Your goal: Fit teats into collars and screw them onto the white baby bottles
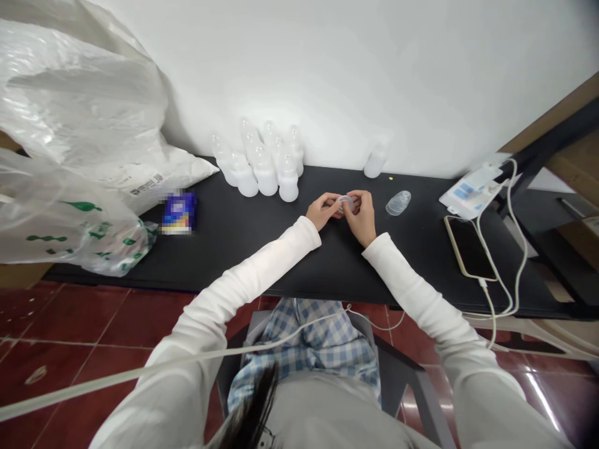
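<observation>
Both my hands meet over the black table [262, 249], pinching a small clear ring-shaped bottle part [345, 202] between their fingertips. My left hand [322, 211] grips it from the left and my right hand [362, 215] from the right; the fingers of both are closed around it. A clear dome-shaped cap [398, 202] lies on its side just right of my right hand. Several assembled white baby bottles [262, 163] stand in a cluster at the back by the wall. One lone white bottle body [375, 160] stands further right against the wall.
Large plastic bags [75, 149] fill the table's left end, with a blue packet [178, 212] beside them. At the right lie a phone [469, 247] on a white cable [503, 274] and a white package [470, 190]. Red tile floor lies below.
</observation>
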Available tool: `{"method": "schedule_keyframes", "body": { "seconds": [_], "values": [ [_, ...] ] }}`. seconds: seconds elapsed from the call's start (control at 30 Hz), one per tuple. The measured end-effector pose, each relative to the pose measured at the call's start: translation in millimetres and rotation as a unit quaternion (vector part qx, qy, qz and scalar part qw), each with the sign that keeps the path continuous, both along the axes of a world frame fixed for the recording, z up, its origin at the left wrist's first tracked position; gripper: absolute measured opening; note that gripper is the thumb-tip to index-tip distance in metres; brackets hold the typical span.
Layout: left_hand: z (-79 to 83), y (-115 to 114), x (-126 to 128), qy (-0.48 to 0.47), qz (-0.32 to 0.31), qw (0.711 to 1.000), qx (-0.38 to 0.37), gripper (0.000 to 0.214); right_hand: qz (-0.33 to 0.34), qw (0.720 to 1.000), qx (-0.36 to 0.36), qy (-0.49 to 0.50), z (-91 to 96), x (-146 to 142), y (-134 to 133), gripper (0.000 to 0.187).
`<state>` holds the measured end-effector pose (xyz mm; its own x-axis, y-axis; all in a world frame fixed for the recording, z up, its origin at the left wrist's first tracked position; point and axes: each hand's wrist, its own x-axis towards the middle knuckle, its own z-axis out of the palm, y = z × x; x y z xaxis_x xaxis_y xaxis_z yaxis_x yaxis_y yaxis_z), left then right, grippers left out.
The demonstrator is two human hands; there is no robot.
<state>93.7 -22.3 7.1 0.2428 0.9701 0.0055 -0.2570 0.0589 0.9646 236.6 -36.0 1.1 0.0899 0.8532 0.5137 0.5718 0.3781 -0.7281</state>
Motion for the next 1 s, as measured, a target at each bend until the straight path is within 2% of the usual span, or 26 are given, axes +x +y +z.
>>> {"method": "schedule_keyframes", "body": {
  "seconds": [0.33, 0.53, 0.73, 1.0],
  "values": [
    [-0.4, -2.7, -0.8, 0.044, 0.028, 0.999, 0.017, 0.023, 0.042, 0.998, -0.042, 0.027, -4.8, 0.4, 0.7, 0.03],
    [0.4, -2.7, -1.5, 0.056, 0.039, 0.997, 0.023, 0.02, 0.032, 0.997, -0.051, 0.044, -3.9, -0.3, 0.7, 0.026],
    [3.2, -4.3, -3.3, 0.08, 0.043, 0.995, 0.04, 0.012, 0.077, 0.989, -0.085, 0.096, -2.4, 0.8, 2.5, 0.029],
    [-3.2, -1.2, -4.5, 0.118, 0.034, 0.99, 0.075, 0.019, 0.119, 0.976, -0.102, 0.15, -6.4, 2.4, 7.7, 0.042]
  ]
}}
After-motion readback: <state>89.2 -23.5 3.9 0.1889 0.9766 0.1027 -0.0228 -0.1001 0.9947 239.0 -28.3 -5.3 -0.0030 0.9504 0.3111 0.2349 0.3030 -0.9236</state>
